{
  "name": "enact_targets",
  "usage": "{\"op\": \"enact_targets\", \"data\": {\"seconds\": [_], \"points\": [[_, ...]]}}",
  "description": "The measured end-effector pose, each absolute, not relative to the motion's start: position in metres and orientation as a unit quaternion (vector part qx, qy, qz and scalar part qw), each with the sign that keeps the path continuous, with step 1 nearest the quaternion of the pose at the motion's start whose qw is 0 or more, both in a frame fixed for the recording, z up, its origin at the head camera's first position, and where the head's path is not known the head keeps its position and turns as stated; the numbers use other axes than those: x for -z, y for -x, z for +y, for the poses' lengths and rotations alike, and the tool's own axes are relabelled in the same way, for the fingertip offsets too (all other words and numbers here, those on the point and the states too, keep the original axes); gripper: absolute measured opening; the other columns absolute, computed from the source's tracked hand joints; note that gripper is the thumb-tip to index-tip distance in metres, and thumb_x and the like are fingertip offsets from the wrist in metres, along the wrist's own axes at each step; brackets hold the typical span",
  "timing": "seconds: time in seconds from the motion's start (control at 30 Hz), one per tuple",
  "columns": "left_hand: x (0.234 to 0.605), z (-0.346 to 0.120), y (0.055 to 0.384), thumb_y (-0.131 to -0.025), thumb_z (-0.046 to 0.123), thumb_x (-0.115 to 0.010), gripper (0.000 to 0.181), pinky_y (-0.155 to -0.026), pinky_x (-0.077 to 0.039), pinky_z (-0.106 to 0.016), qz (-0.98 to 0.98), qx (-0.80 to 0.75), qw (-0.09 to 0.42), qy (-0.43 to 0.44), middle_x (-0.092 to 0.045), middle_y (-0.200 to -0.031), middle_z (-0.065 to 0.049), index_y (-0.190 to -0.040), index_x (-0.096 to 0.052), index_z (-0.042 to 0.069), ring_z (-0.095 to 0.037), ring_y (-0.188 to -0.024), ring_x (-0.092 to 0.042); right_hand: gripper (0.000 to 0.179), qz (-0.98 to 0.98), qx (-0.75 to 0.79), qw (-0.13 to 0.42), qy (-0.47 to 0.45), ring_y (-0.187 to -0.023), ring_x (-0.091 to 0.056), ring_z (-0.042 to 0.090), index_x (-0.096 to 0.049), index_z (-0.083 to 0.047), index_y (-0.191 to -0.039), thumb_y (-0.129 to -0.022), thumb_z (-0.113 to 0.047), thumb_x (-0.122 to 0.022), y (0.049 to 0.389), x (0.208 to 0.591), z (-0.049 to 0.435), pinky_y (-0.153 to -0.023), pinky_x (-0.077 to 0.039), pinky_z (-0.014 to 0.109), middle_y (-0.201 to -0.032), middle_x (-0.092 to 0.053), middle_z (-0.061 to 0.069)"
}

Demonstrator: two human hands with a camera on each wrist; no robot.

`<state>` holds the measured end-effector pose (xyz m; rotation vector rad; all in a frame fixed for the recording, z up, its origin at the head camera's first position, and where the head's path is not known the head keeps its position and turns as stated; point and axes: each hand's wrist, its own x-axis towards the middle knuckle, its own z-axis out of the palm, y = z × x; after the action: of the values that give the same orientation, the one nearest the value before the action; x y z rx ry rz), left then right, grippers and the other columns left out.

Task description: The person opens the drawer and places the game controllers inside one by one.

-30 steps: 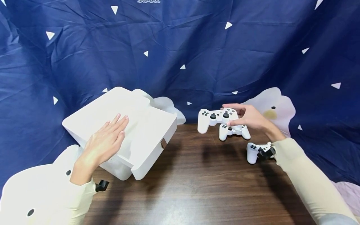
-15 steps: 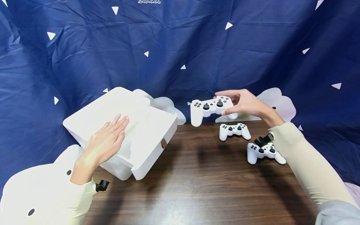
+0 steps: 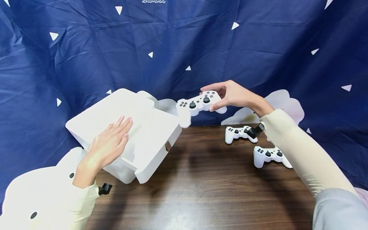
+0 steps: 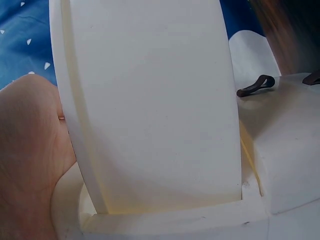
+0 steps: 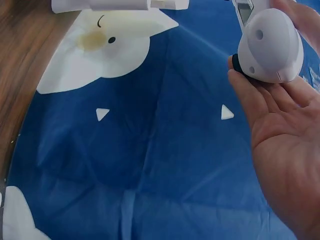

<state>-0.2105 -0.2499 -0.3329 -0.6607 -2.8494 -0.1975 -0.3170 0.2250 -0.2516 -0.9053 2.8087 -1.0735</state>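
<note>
A white box point(image 3: 106, 108) stands at the left of the table, its drawer point(image 3: 156, 140) pulled out toward the right. My left hand point(image 3: 107, 143) rests on the box top with straight fingers. In the left wrist view that hand point(image 4: 30, 155) lies beside the drawer's bare inside point(image 4: 155, 110). My right hand point(image 3: 235, 94) grips a white game controller point(image 3: 198, 103) by its right end, thumb in front. The controller is held in the air by the drawer's far right corner. In the right wrist view the right hand point(image 5: 290, 145) holds the rounded controller grip point(image 5: 270, 47).
Two more white game controllers lie on the brown wooden table point(image 3: 201, 191) at the right, one farther back point(image 3: 240, 133) and one nearer point(image 3: 270, 156). A dark blue patterned cloth point(image 3: 184, 41) hangs behind. A brown pull tab point(image 3: 168, 146) sits on the drawer front.
My right hand has lifted the game controller and carried it left, up to the drawer's far corner. The left hand and the box have stayed in place.
</note>
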Motion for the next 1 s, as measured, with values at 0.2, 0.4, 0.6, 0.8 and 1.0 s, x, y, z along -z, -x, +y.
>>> {"op": "enact_targets", "data": {"seconds": [0.2,0.4,0.6,0.8,1.0], "points": [[0.334,-0.250,0.212,-0.116,0.030,-0.031,0.056,-0.135,-0.022,-0.055,-0.967,0.059,0.103,0.227,-0.029,-0.176,-0.005,-0.168,-0.032,0.012,-0.029,-0.166,-0.023,0.074,0.887,0.335,0.028,0.315,-0.076,-0.056,0.014,-0.069,-0.030,-0.144,-0.077,-0.028,-0.098,0.323,0.241,0.200,-0.066,-0.047,0.023,-0.092,-0.070,-0.007],[0.332,-0.251,0.212,-0.116,0.030,-0.031,0.056,-0.136,-0.021,-0.055,-0.968,0.059,0.095,0.226,-0.027,-0.177,-0.005,-0.169,-0.031,0.012,-0.029,-0.166,-0.021,0.077,0.867,0.355,0.066,0.343,-0.095,-0.073,0.019,-0.067,-0.021,-0.146,-0.075,-0.019,-0.098,0.325,0.231,0.169,-0.079,-0.059,0.023,-0.118,-0.079,0.004],[0.332,-0.253,0.210,-0.116,0.032,-0.031,0.056,-0.136,-0.021,-0.055,-0.970,0.059,0.094,0.218,-0.027,-0.177,-0.004,-0.169,-0.031,0.012,-0.029,-0.167,-0.020,0.077,0.855,0.345,0.089,0.377,-0.098,-0.073,0.017,-0.068,-0.023,-0.145,-0.074,-0.022,-0.098,0.329,0.228,0.132,-0.083,-0.060,0.025,-0.116,-0.080,0.002],[0.334,-0.255,0.210,-0.116,0.032,-0.029,0.056,-0.136,-0.022,-0.055,-0.969,0.059,0.098,0.218,-0.027,-0.177,-0.004,-0.169,-0.030,0.013,-0.028,-0.166,-0.021,0.077,0.848,0.319,0.104,0.411,-0.096,-0.070,0.016,-0.067,-0.021,-0.146,-0.075,-0.023,-0.097,0.328,0.223,0.101,-0.082,-0.059,0.025,-0.114,-0.079,0.001],[0.335,-0.256,0.211,-0.116,0.031,-0.030,0.056,-0.135,-0.022,-0.056,-0.969,0.057,0.097,0.219,-0.028,-0.177,-0.005,-0.169,-0.030,0.012,-0.029,-0.166,-0.021,0.074,0.839,0.288,0.117,0.447,-0.095,-0.070,0.012,-0.068,-0.018,-0.145,-0.075,-0.021,-0.095,0.326,0.220,0.074,-0.084,-0.058,0.025,-0.110,-0.080,-0.002]]}}
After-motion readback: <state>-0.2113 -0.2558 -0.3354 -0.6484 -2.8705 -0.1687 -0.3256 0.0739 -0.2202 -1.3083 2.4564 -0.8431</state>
